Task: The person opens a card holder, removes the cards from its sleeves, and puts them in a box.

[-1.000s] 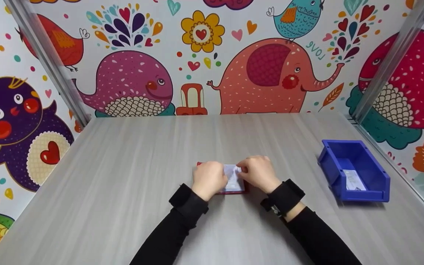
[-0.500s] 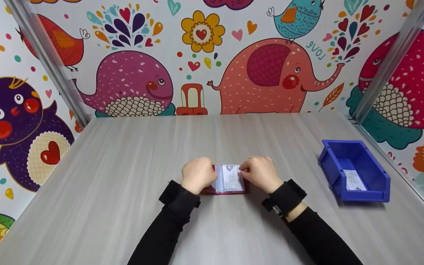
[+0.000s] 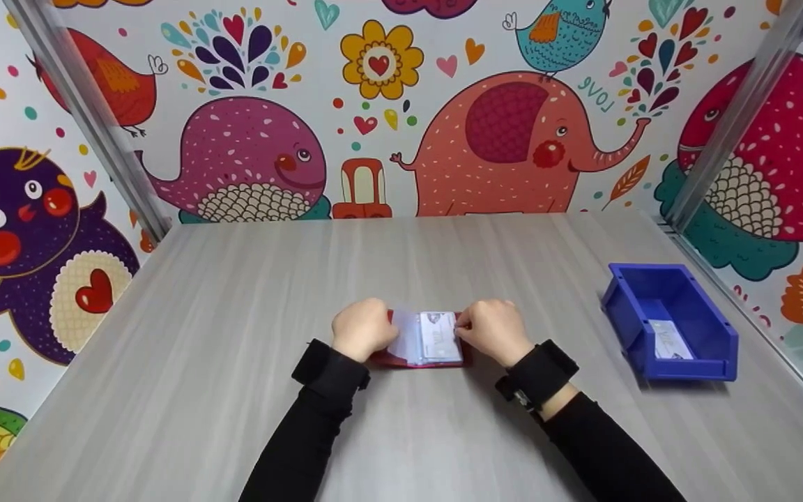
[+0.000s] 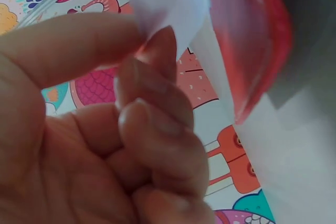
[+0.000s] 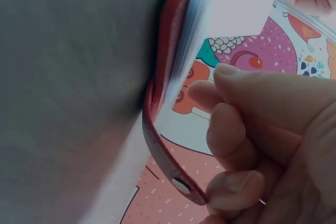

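Observation:
A red card holder [image 3: 436, 365] lies spread open on the table, its clear plastic sleeves facing up. A pale printed card [image 3: 438, 336] shows in the right-hand sleeve. My left hand [image 3: 363, 329] pinches a translucent sleeve page [image 4: 168, 3] between thumb and forefinger and holds it raised to the left. At the holder's right edge is my right hand [image 3: 495, 331], fingers loosely curled. In the right wrist view, nothing shows between its thumb and forefinger; the lower fingers meet the end of a red strap [image 5: 165, 156] with a metal snap.
A blue bin [image 3: 687, 314] stands on the right side of the table, with a pale printed card [image 3: 670, 340] inside. Walls with cartoon animals [image 3: 499, 146] enclose the back and sides of the table [image 3: 269, 279].
My left hand has moved left, drawing the page away, so the right-hand card and more of the holder are uncovered. My right hand has hardly moved.

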`<state>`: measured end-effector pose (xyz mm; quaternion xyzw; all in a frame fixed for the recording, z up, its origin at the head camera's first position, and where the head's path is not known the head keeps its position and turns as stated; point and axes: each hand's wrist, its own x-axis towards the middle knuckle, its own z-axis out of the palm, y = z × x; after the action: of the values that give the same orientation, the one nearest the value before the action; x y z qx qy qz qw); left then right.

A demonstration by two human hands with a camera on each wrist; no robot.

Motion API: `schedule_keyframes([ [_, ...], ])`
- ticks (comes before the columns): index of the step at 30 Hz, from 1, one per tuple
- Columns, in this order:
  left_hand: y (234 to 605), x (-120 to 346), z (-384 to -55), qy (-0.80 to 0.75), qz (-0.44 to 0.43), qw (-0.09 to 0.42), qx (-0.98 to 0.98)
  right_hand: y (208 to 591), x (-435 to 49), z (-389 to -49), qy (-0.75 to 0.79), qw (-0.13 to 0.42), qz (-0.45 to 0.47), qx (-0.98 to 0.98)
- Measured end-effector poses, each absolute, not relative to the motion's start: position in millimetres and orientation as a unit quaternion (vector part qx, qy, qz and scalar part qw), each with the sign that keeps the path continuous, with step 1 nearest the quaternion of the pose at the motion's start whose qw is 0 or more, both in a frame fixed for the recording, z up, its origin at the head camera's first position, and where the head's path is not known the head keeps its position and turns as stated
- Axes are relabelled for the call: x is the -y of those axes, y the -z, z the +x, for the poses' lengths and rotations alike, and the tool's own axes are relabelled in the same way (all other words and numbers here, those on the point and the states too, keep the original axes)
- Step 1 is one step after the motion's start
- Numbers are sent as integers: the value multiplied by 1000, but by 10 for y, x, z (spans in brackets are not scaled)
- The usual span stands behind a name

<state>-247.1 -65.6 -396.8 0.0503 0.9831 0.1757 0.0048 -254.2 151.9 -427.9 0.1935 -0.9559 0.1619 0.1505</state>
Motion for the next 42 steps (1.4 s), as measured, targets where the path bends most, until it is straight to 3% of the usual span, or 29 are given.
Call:
schedule_keyframes([
  [8,4011,708,-2515,-170,28,26,-985,4283,-1513,-2524,-151,140,198,958],
  [42,4148,709,-2558,-126,11,34,-991,4282,-1505,-2534,-137,110,203,963],
])
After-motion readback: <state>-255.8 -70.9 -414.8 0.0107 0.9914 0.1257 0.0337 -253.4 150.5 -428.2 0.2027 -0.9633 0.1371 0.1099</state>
